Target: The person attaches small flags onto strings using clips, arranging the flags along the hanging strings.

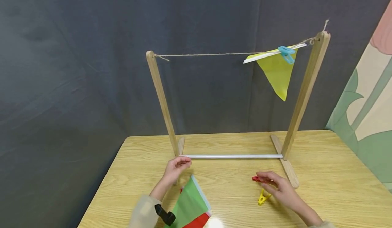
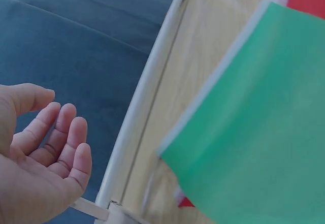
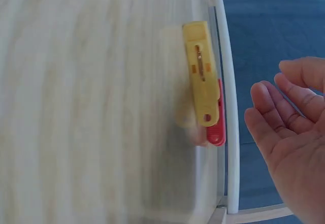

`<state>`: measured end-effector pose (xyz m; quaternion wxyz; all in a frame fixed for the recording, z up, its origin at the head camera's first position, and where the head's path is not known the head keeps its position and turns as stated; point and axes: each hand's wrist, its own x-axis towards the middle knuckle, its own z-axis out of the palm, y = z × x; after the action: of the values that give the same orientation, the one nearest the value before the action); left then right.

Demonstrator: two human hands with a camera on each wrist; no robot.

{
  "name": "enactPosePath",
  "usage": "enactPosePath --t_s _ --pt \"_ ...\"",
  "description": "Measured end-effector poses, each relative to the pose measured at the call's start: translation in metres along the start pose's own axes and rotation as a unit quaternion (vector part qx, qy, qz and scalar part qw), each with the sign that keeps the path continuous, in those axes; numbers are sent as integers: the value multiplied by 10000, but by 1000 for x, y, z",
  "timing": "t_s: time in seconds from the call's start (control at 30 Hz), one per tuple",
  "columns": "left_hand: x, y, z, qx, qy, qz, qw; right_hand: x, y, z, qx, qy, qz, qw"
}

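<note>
My left hand (image 1: 176,169) is raised near the left foot of a wooden stand, fingers loosely bent and holding nothing. Below it on the table lie a green pennant (image 1: 191,200) and a red pennant (image 1: 197,221), partly overlapping. Over the right side of the table hovers my right hand (image 1: 280,189), its relaxed fingers empty in the right wrist view. Close by are a red clothespin (image 1: 256,178) and a yellow clothespin (image 3: 202,76). A yellow pennant (image 1: 278,71) hangs tilted from the string (image 1: 208,54), with a blue clothespin (image 1: 287,53) at its top edge.
The stand has a left wooden post (image 1: 162,98), a right wooden post (image 1: 306,95) and a white bar (image 1: 232,156) low between them. Wooden feet (image 1: 289,173) reach across the table (image 1: 337,187). A dark curtain (image 1: 76,85) hangs behind.
</note>
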<state>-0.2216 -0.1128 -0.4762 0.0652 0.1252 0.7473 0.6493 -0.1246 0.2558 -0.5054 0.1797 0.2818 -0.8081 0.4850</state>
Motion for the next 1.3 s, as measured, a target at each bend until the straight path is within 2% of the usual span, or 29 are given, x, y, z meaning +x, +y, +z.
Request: enactPosePath --t_s 0.17,0.3,0.43,0.53,0.73,0.87,1.03,1.17,1.3 --pt "0 -12 0 511 -91 335 9981 -3 2 0 -57 -45 12 10000" --pt "1 -20 0 1112 -232 639 9915 -6 4 -1 -29 -197 168 9997" --pt "0 -23 2 1591 -562 722 9830 -9 7 -3 402 -447 278 9978" --pt "0 -23 3 1807 -744 657 9785 -10 10 -4 556 -550 188 9968" --pt "0 -24 4 2397 -851 439 9661 -11 16 -4 102 -625 -204 9978" --pt "1 -27 4 2642 -890 361 9597 -13 18 -5 -427 -599 -182 9971" --pt "3 -31 3 2942 -1028 599 9483 -13 18 -7 -888 -712 -177 9933" --pt "5 -33 3 3195 -1142 899 9364 -13 18 -11 -796 -944 -146 9922" --pt "5 -33 2 3399 -1176 1026 9274 -14 17 -16 -500 -1201 12 9915"
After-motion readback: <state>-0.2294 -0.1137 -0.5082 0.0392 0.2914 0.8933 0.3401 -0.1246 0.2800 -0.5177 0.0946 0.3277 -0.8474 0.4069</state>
